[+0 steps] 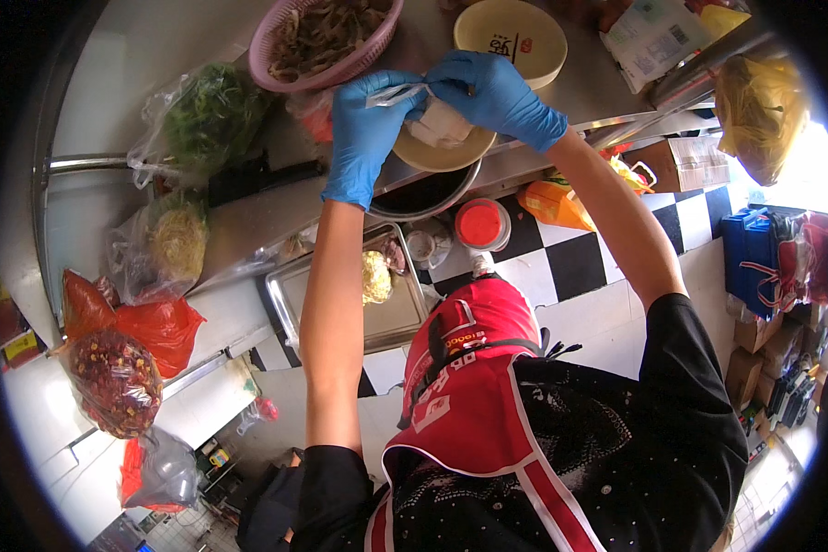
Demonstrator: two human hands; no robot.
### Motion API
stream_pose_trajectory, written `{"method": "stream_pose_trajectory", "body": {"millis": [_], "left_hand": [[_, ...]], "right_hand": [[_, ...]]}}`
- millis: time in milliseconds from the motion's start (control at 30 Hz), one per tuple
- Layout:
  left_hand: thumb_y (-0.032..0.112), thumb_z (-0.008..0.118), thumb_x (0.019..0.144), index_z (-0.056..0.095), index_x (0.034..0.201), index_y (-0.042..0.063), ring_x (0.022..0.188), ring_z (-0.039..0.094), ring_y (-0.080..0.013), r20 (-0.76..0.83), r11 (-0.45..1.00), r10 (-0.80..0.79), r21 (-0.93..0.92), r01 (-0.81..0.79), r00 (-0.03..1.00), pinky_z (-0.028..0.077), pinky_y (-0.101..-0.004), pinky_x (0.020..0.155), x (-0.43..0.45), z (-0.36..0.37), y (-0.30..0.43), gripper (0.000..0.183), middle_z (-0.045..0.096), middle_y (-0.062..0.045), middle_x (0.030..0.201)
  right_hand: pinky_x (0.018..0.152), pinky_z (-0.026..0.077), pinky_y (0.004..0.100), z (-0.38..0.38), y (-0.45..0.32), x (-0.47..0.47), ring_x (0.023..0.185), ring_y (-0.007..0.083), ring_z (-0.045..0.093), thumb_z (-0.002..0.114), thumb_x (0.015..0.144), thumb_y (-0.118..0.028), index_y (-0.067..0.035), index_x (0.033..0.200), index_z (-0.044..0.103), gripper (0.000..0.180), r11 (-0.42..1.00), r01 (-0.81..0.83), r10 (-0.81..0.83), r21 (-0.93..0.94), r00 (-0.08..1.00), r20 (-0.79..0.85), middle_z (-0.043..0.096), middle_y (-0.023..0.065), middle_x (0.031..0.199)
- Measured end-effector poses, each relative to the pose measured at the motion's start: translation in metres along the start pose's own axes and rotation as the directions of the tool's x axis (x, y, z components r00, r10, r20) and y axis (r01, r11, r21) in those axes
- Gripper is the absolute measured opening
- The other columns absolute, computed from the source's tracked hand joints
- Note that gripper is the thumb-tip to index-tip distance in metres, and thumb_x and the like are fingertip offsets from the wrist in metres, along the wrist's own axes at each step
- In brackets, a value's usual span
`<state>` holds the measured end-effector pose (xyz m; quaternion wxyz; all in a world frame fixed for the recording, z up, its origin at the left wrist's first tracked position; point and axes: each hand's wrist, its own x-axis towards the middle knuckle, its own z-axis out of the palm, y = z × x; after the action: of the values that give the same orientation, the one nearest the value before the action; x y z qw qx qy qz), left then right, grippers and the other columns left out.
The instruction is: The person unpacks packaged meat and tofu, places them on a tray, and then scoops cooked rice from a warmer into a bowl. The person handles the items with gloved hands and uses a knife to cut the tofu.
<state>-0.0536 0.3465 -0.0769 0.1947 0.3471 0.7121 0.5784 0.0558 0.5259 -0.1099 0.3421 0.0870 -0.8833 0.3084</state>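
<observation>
My left hand [367,131], in a blue glove, pinches the gathered edge of a clear plastic bag [396,94]. My right hand [495,96], gloved the same way, grips the bag's edge beside it. White blocky food [441,125] shows below the fingers, over a cream bowl [448,161]; whether it is fully inside the bag I cannot tell. Behind my right hand stands another cream bowl [538,31] with dark and red characters in it. A pink plastic basket [270,62] of greyish-brown food, possibly shrimp, sits beyond my left hand.
On the left of the metal counter lie bagged green vegetables [210,117] and bagged pale strands [179,234]. A dark round pot [424,196] sits under the bowl's near side. Lower down are a steel tray [331,321] and a red-lidded jar [481,224]. A yellow bag [759,114] hangs at right.
</observation>
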Motion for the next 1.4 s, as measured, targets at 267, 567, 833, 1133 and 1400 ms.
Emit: {"method": "stream_pose_trajectory", "body": {"millis": [267,567,833,1133,1400], "left_hand": [[0.010,0.076,0.093,0.079,0.101,-0.003,0.077,0.071,-0.0102,-0.054,1.000,0.013,-0.015,-0.014,0.998,0.057,-0.0265,0.075,-0.014,0.004,0.014,0.016,0.079,-0.008,0.089],[0.024,0.078,0.091,0.079,0.098,-0.001,0.069,0.064,-0.0071,-0.147,0.975,0.120,0.202,-0.089,0.982,0.053,-0.0283,0.068,-0.010,0.000,0.011,0.026,0.077,-0.008,0.078],[0.021,0.076,0.092,0.077,0.094,-0.002,0.065,0.059,-0.0064,-0.158,0.953,0.243,0.221,-0.206,0.957,0.050,-0.0283,0.063,-0.006,0.002,0.020,0.022,0.075,-0.009,0.074],[0.011,0.075,0.091,0.075,0.086,-0.002,0.061,0.058,-0.0100,-0.220,0.872,0.465,0.277,-0.402,0.857,0.047,-0.0285,0.059,-0.005,0.015,0.011,0.014,0.068,-0.009,0.070],[0.011,0.076,0.091,0.075,0.088,-0.003,0.062,0.057,-0.0092,-0.325,0.906,0.423,0.163,-0.390,0.846,0.048,-0.0282,0.061,-0.008,0.019,0.007,0.015,0.067,-0.005,0.070]], "right_hand": [[0.068,0.058,0.0412,0.004,-0.009,0.002,0.078,0.0322,0.070,0.073,0.086,-0.022,-0.012,0.100,0.074,0.017,0.962,0.024,-0.045,-0.271,0.997,-0.069,0.069,0.0090,0.092],[0.067,0.059,0.0402,-0.010,-0.015,-0.006,0.079,0.0311,0.071,0.072,0.087,-0.025,-0.012,0.102,0.077,0.020,0.932,0.060,-0.065,-0.356,0.998,-0.001,0.072,0.0079,0.095],[0.063,0.058,0.0412,0.011,-0.020,0.005,0.073,0.0328,0.070,0.076,0.088,-0.031,-0.016,0.097,0.079,0.019,0.988,-0.131,0.116,-0.084,0.978,-0.171,0.072,0.0097,0.090],[0.060,0.056,0.0429,0.022,-0.027,0.003,0.071,0.0329,0.069,0.075,0.084,-0.033,-0.016,0.082,0.075,0.017,0.958,-0.146,0.084,-0.247,0.966,-0.245,0.069,0.0081,0.081],[0.064,0.058,0.0425,0.015,-0.036,-0.007,0.076,0.0334,0.070,0.076,0.082,-0.032,-0.016,0.088,0.078,0.018,0.924,-0.207,0.159,-0.322,0.973,-0.168,0.072,0.0094,0.088]]}}
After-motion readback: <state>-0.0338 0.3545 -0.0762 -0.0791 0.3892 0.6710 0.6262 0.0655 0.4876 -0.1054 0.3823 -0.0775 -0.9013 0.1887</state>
